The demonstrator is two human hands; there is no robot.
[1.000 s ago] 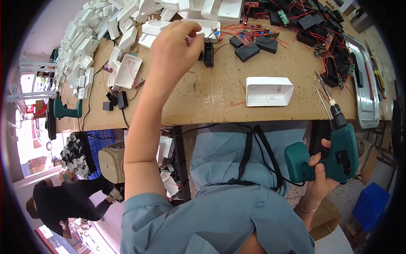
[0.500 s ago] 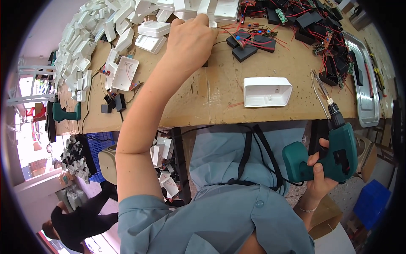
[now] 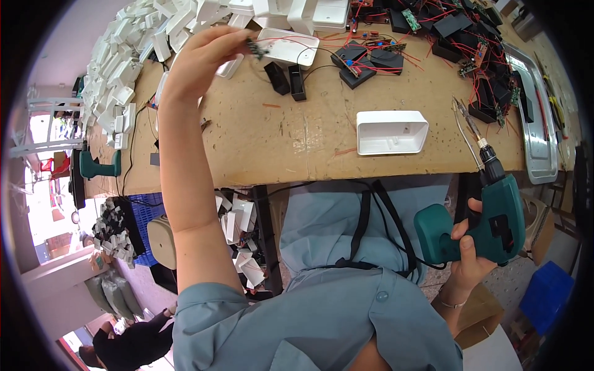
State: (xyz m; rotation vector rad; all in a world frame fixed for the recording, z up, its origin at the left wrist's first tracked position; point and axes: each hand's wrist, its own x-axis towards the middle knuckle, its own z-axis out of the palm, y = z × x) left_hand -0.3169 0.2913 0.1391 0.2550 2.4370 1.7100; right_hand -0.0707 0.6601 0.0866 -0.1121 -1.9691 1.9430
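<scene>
My left hand (image 3: pixel 207 55) is raised over the far left of the bench, its fingertips pinching a small dark circuit board (image 3: pixel 255 49), somewhat blurred. Red and black wires trail from that board. Just right of it, two open black boxes (image 3: pixel 297 84) stand in front of a white plastic casing (image 3: pixel 289 47). Low at the right, my right hand (image 3: pixel 468 256) grips a green soldering gun (image 3: pixel 502 216), whose metal tip and feed tube point up past the bench edge. An open white casing (image 3: pixel 391 142) lies near the front edge, touched by neither hand.
White casings (image 3: pixel 111 74) pile up at the far left. Black boxes, wires and circuit boards (image 3: pixel 461 49) heap at the far right beside a metal tray (image 3: pixel 537 145). Another green tool (image 3: pixel 99 164) rests at the left end. A person in black (image 3: pixel 133 343) is in the background.
My left hand has moved left from the casings at the back, now with the circuit board in its fingers. Two black boxes are uncovered. My right hand holds the soldering gun almost still.
</scene>
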